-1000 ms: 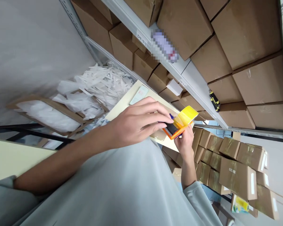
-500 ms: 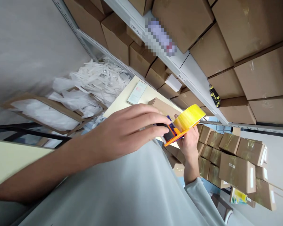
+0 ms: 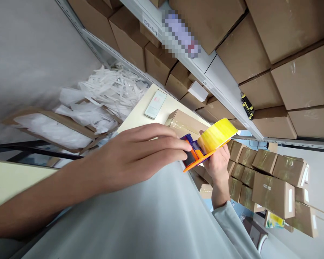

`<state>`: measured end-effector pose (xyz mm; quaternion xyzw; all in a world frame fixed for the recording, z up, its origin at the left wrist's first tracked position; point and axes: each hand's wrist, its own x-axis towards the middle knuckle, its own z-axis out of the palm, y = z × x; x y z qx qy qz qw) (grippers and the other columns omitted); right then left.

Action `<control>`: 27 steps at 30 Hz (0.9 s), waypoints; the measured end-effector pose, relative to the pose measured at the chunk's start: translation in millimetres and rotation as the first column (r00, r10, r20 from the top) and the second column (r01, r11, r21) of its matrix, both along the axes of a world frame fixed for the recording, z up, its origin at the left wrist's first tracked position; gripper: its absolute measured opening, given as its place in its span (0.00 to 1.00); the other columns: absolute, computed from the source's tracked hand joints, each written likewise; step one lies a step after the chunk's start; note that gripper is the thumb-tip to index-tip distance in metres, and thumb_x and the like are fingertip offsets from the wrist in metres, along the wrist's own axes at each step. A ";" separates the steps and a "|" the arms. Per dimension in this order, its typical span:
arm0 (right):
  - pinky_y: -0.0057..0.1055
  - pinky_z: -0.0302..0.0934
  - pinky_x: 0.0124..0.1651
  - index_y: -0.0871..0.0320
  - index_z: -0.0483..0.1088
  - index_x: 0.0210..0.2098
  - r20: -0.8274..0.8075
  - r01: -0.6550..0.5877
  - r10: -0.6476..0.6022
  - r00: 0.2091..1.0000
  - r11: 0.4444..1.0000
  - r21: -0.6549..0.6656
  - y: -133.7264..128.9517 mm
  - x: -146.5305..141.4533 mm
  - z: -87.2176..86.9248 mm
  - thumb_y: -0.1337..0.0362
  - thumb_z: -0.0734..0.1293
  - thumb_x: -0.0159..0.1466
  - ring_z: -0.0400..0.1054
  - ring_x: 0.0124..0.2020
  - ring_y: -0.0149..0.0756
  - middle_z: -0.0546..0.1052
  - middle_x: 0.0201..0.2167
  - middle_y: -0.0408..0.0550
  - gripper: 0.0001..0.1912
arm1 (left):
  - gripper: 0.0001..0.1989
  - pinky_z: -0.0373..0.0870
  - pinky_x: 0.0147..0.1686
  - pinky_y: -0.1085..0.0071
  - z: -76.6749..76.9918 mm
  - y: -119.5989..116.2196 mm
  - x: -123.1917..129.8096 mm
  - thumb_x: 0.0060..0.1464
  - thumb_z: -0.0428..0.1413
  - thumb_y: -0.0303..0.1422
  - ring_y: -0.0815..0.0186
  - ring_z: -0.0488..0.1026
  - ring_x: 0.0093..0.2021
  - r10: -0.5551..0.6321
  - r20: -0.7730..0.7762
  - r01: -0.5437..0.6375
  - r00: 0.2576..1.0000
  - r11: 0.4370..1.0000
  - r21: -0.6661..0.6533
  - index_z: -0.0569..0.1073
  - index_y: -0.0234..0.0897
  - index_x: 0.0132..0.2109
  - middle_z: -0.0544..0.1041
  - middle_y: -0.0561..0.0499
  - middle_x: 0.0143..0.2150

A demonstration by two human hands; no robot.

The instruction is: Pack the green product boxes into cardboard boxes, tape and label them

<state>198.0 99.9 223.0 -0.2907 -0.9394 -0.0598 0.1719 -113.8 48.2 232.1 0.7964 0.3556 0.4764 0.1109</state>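
Note:
My right hand is closed around a tape dispenser with an orange frame and blue parts. A wide roll of yellow tape sits on it. From the left, my left hand reaches over with fingers long and close together. Its fingertips press on the black plate at the dispenser's toothed end; the thumb is hidden. Just behind both hands, a taped cardboard box lies on the pale table, partly covered by my fingers and the dispenser.
A phone lies on the table. White shelves with cardboard boxes rise behind, with a black-and-yellow tool on one ledge. White paper scraps heap up at left. Taped cartons are stacked at right.
The dispenser's toothed end has tipped slightly down and left, and my left fingers have shifted a little left with it. More of the box behind now shows.

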 end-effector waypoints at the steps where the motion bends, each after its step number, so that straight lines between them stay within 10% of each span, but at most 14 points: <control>1: 0.45 0.74 0.50 0.54 0.77 0.49 0.003 0.000 0.000 1.000 1.000 -0.002 -0.5 0.3 -0.4 0.66 0.67 0.77 0.80 0.41 0.47 0.85 0.39 0.54 0.06 | 0.11 0.85 0.59 0.63 0.4 -0.8 -0.2 0.79 0.48 0.26 0.63 0.82 0.55 -0.005 -0.008 0.005 1.000 1.000 -0.003 0.76 0.41 0.54 0.87 0.50 0.54; 27: 0.48 0.76 0.52 0.52 0.79 0.48 0.052 0.074 -0.071 0.996 0.996 -0.052 -2.5 20.0 1.9 0.61 0.68 0.79 0.81 0.46 0.49 0.86 0.41 0.56 0.07 | 0.15 0.80 0.55 0.60 1.9 1.3 17.4 0.73 0.55 0.23 0.60 0.79 0.49 0.141 -0.159 -0.134 0.977 0.989 0.059 0.79 0.45 0.59 0.84 0.50 0.50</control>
